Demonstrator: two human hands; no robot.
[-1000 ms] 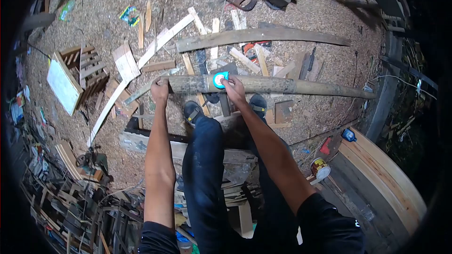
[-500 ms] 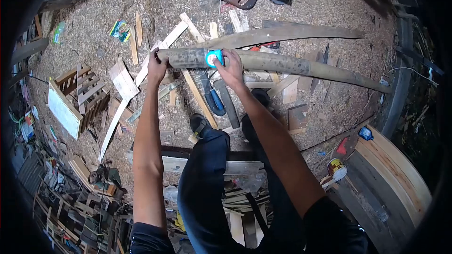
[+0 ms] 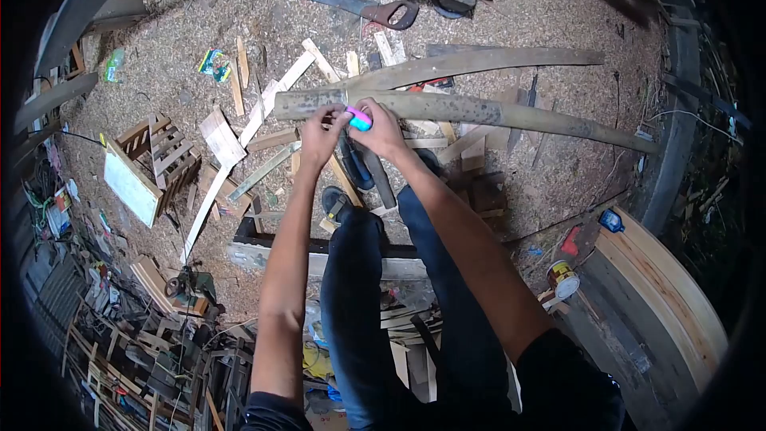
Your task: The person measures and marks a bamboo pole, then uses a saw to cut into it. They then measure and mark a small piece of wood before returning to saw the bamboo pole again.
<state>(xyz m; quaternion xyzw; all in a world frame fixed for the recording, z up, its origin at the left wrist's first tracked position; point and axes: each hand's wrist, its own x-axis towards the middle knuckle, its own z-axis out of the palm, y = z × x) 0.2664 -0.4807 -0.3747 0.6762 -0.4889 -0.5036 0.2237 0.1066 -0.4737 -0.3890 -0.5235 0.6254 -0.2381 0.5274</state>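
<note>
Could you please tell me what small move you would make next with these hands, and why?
I would probably bring the left hand to the thick pole's left end to steady it: that end has no hand on it, while the left fingers are up at the small blue-and-pink case, which the right hand already seems to hold.

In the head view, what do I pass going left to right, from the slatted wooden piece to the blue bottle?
Slatted wooden piece with a white panel → left hand → small turquoise-and-pink object → right hand → labelled bucket → blue bottle.
</note>
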